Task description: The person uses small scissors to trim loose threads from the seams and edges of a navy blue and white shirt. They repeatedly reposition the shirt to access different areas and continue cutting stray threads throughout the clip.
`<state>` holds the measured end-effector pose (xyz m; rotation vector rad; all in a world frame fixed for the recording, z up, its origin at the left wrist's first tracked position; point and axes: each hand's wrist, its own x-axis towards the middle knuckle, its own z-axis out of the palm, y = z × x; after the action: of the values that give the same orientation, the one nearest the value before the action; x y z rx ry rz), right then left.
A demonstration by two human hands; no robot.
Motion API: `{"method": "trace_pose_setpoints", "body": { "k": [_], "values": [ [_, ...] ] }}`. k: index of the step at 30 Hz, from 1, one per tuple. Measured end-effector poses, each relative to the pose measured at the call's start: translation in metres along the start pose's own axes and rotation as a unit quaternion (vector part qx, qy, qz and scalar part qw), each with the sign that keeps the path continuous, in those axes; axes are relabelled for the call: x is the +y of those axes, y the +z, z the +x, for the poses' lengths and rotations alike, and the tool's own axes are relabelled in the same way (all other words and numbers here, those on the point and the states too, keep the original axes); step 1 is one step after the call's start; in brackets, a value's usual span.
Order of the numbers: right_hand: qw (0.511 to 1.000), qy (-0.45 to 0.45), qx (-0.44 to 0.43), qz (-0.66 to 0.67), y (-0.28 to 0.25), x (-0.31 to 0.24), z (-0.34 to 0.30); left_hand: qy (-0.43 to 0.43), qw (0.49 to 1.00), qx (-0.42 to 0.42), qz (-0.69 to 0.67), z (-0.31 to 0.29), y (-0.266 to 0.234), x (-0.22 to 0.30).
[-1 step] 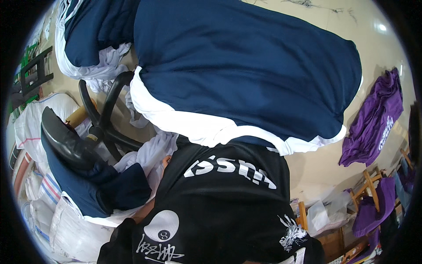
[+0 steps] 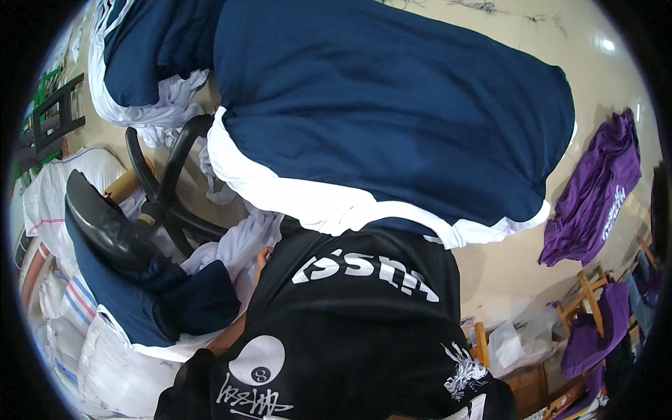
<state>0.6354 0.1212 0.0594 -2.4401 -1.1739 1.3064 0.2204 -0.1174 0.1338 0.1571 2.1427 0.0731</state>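
I see the left hand (image 2: 263,257) beside bunched white cloth (image 2: 238,241), partly masked by the black shirt (image 2: 357,329); its opening and grip I cannot tell, nor the right hand's, out of my view; white-edged navy fabric (image 2: 392,112) spreads ahead; black splayed legs (image 2: 178,157) crowd its left, white sacks (image 2: 115,374) nearer; a purple garment (image 2: 595,189) lies right.
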Motion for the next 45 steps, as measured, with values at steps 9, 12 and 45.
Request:
{"method": "trace_pose_setpoints", "body": {
  "k": [9,12,45],
  "values": [
    [1.000,-0.014,-0.002,0.020,-0.001,0.007,0.022,0.191,0.970,-0.038,0.142,0.037,-0.018,0.038],
    [0.999,-0.011,0.038,0.033,-0.002,0.012,0.021,0.291,0.933,-0.068,0.200,0.058,-0.054,0.077],
    [0.732,-0.547,-0.393,0.097,0.351,-0.482,0.031,0.623,0.753,0.065,-0.199,0.253,-0.186,0.384]
  ]
}}
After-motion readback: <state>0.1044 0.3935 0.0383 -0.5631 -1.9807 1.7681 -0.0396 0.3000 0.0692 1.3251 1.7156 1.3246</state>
